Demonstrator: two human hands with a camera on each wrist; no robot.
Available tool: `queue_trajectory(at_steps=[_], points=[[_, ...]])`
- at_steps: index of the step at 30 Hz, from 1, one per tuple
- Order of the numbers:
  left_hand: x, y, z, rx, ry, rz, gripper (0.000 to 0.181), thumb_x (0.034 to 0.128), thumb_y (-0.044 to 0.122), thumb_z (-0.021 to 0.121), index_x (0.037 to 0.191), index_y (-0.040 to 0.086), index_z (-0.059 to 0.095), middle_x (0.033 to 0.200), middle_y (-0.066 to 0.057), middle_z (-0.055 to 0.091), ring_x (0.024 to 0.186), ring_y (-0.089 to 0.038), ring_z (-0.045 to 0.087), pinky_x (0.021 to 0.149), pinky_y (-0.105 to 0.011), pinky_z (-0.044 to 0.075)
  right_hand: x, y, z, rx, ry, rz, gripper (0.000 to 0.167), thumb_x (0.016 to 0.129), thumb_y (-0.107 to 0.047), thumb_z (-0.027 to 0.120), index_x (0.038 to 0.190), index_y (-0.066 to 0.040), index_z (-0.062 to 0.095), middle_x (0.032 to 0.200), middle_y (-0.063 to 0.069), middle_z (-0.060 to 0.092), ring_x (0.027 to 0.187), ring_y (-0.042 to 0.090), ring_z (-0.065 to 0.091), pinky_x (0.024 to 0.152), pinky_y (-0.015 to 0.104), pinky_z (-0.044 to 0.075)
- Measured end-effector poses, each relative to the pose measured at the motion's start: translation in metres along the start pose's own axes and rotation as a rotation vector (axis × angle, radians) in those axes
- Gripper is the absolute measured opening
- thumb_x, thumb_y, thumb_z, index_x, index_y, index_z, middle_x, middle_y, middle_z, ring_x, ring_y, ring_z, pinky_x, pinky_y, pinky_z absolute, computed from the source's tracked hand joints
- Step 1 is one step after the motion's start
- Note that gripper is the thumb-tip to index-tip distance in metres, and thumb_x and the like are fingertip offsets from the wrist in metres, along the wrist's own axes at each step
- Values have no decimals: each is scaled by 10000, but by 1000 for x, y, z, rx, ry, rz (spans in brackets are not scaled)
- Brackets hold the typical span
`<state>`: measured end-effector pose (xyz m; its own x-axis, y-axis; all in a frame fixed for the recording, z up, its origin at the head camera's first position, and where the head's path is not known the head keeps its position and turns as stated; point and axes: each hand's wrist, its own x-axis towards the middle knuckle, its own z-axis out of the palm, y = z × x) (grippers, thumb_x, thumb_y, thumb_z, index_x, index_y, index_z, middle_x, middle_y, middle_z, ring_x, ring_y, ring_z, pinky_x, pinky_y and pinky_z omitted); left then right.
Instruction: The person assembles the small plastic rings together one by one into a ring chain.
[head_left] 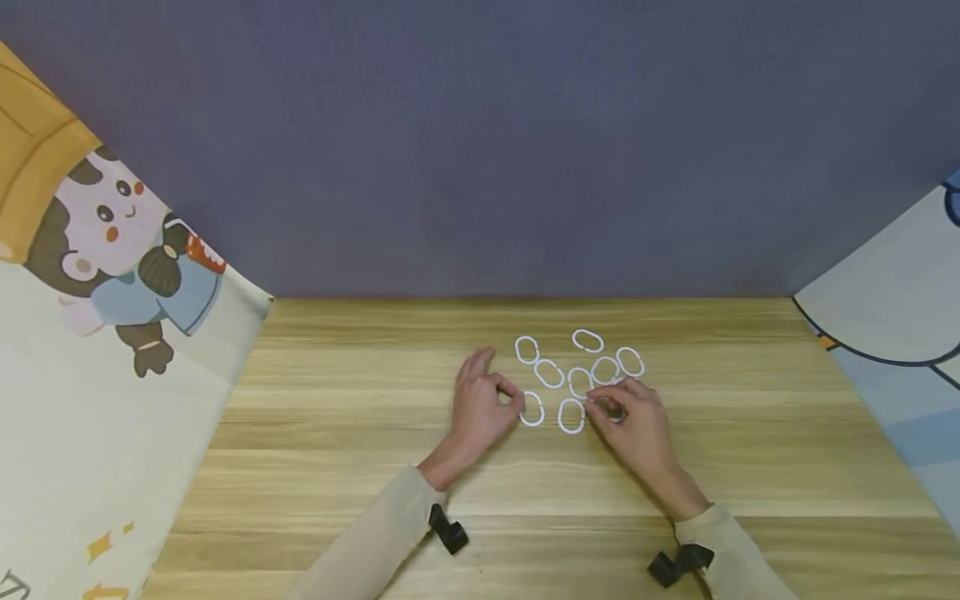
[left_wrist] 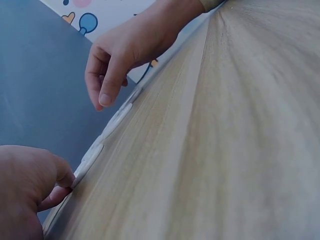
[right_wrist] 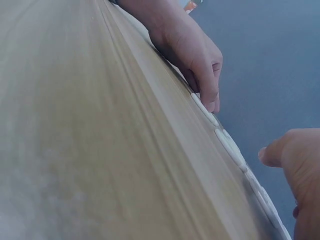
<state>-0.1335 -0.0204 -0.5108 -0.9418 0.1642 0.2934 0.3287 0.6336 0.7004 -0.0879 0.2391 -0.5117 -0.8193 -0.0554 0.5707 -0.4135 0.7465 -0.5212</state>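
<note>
Several white oval plastic links, some showing a small gap in the loop, lie flat on the wooden table. My left hand (head_left: pixel 483 408) pinches the left edge of the nearest left link (head_left: pixel 533 409) between thumb and forefinger, its other fingers spread away; the right wrist view shows this link (right_wrist: pixel 204 108) against the tabletop. Just above the right part of the group hovers my right hand (head_left: pixel 637 421), fingers loosely bent, and nothing shows between its fingertips in the left wrist view. Close to its thumb lies another link (head_left: pixel 571 416). This hand partly covers the links beneath it.
More links lie farther back, including one at the rear (head_left: pixel 588 341) and one at the right (head_left: pixel 631 362). A dark blue-grey panel (head_left: pixel 525 167) rises behind the wooden table (head_left: pixel 337 433). Cartoon-printed panels (head_left: pixel 150 333) flank both sides.
</note>
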Motion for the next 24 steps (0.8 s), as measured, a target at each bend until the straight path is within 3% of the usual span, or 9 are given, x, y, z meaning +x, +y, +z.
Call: queue_trajectory(at_steps=[10, 17, 24], points=[[-1, -1, 1, 5, 35, 55, 92, 836, 68, 850, 770, 43, 792, 1537, -273, 613, 1487, -470, 508, 1296, -595, 328, 5, -4, 4, -13, -69, -38, 234, 784, 2, 977, 958, -102, 861, 759, -20, 608, 720, 120, 537, 788, 354, 406], [1, 0, 2, -22, 54, 33, 78, 869, 39, 849, 816, 23, 793, 1556, -282, 589, 1464, -483, 528, 1289, -573, 347, 18, 0, 12, 18, -115, -87, 219, 807, -42, 980, 1002, -88, 892, 777, -42, 596, 714, 122, 519, 791, 366, 369], [6, 4, 5, -75, 59, -13, 83, 915, 65, 842, 862, 28, 790, 1566, -260, 592, 1474, -459, 525, 1279, -564, 372, 31, 7, 14, 33, -108, -123, 213, 756, -41, 1008, 930, -94, 897, 757, -56, 609, 706, 121, 539, 759, 383, 363]])
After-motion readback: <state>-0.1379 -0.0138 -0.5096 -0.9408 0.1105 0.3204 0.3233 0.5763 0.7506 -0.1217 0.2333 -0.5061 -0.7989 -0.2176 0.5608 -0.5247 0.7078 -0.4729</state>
